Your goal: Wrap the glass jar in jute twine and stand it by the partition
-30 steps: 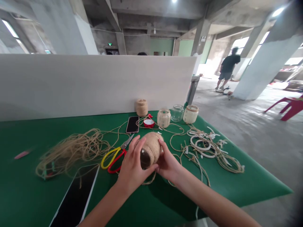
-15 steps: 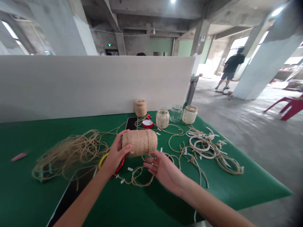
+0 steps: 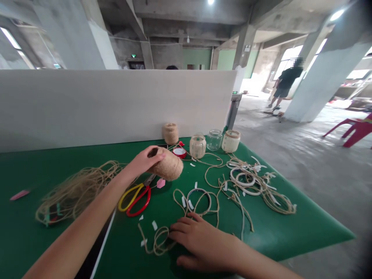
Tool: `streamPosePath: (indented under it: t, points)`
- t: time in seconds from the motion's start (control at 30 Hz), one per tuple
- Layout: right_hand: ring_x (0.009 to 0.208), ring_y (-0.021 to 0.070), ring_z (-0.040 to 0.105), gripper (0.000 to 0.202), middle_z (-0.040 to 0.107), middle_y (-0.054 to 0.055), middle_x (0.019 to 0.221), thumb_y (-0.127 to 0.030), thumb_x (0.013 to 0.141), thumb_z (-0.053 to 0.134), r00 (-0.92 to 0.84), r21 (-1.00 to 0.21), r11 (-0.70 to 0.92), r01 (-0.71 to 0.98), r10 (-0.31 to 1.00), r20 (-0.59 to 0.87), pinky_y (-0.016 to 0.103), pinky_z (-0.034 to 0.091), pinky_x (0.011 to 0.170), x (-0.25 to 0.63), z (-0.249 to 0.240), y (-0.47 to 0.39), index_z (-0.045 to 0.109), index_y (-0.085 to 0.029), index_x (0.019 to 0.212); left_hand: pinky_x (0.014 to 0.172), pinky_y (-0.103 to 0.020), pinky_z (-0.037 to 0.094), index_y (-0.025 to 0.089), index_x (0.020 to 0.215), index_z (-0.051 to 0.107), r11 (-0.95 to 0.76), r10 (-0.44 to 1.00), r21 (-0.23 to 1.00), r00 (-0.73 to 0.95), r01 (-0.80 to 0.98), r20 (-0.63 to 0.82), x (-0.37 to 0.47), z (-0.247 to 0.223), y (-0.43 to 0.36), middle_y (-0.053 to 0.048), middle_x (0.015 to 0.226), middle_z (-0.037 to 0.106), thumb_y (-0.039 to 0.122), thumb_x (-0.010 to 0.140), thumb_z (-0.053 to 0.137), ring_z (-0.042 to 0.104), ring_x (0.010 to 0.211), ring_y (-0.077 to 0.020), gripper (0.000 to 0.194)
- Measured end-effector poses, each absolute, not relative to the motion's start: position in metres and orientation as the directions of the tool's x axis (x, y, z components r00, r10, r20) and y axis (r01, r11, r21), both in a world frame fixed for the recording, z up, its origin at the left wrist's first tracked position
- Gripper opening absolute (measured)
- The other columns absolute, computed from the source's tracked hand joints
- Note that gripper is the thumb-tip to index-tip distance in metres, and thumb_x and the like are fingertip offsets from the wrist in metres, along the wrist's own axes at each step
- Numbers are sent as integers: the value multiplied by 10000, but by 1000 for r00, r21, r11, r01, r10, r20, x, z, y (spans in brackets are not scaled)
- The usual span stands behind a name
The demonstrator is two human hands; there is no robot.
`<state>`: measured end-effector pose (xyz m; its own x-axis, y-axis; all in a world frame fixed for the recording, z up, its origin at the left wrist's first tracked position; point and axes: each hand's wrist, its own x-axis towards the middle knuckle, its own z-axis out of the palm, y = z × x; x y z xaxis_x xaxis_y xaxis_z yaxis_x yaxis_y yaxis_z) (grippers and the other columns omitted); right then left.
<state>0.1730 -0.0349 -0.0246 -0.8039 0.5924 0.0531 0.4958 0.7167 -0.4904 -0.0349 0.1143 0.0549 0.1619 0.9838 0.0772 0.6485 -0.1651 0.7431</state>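
Note:
My left hand [image 3: 149, 157] grips a spool of jute twine [image 3: 168, 164] and holds it tilted above the table. A dark hollow shows at the spool's near-left end, beside my fingers. Palm down on the green table, my right hand [image 3: 200, 240] has its fingers stretched out and thumb apart. Its fingertips touch or lie just over a small loose coil of twine [image 3: 159, 242]; I cannot tell whether they press on it. A roll of tape [image 3: 209, 201] lies just beyond that hand. Scissors [image 3: 136, 197] with yellow and red handles rest below the spool.
Along the back stand a twine-wrapped jar [image 3: 171, 134], a partly covered jar [image 3: 197, 146], a clear glass jar [image 3: 214, 140] and another covered jar [image 3: 231, 141]. Tangled twine [image 3: 84, 186] lies left; tape rings [image 3: 247, 182] and cords lie right. A white partition [image 3: 116, 108] bounds the table.
The spool has moved slightly up and left in my left hand and tilted, uncovering the scissors. My right hand has left the spool's side, turned palm down and come down to the table.

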Motion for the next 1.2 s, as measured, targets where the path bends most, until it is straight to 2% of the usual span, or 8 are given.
streamPosePath:
  t: [0.23,0.33,0.5,0.63,0.8,0.87,1.0,1.2]
  points:
    - [1264,289,316,502,376,116,1374,-328,813,521,-556,-429,577,695,810,188,485,226,1032,178,-19,-21,403,-220,1289,640,-356,497,241,1156,511,-261,953,458,303,850,-18,2,48,148,-138,1125,597,673,660,485,612,879,-319,659]
    - [1131,217,472,374,531,71,1227,-293,835,502,-650,-494,633,595,741,167,383,297,1006,182,-14,-17,483,-231,1203,759,-478,448,249,1156,532,-295,946,401,325,867,-9,19,43,152,-159,1142,587,691,606,529,559,975,-410,706]
    - [1110,192,473,286,574,43,1132,-305,852,492,-617,-540,615,574,759,208,378,255,1028,193,-15,-13,535,-241,1127,898,-576,331,308,1340,325,-357,930,353,365,865,45,22,40,146,-136,1426,295,689,619,525,345,1203,-470,839]
    - [1171,241,412,319,489,95,1218,-312,835,505,-541,-499,575,648,809,230,415,310,994,204,-19,-1,530,-218,1139,1010,-495,268,281,1363,274,-513,854,410,497,754,153,9,42,138,-111,1471,153,612,750,441,215,1312,-362,716]
    - [1036,208,533,268,525,79,1150,-265,858,450,-540,-546,555,628,816,207,341,422,900,216,-16,11,519,-217,1112,1040,-419,266,252,1319,348,-503,849,626,475,596,231,-10,41,141,-91,1387,364,511,855,322,318,1283,-268,533]
    - [906,186,597,282,465,87,1246,-266,861,437,-486,-552,507,662,851,198,332,453,841,220,-16,13,500,-225,1133,1018,-414,302,232,1335,312,-430,878,738,433,520,206,-17,35,144,-114,1371,390,520,858,312,359,1262,-267,557]
    - [627,131,610,293,289,142,1391,-289,868,401,-233,-481,317,818,946,227,338,468,661,224,-21,18,480,-212,1140,976,-424,358,176,1383,163,-414,877,787,433,458,210,-21,12,145,-190,1394,325,516,803,458,356,1266,-285,734]
    - [667,140,596,166,608,35,956,-332,866,446,-158,-420,283,862,938,307,228,380,555,209,-17,46,525,-214,951,1016,-447,319,224,1337,297,-551,817,719,447,423,363,-14,-9,140,-122,1394,345,408,758,580,356,1256,-291,669]
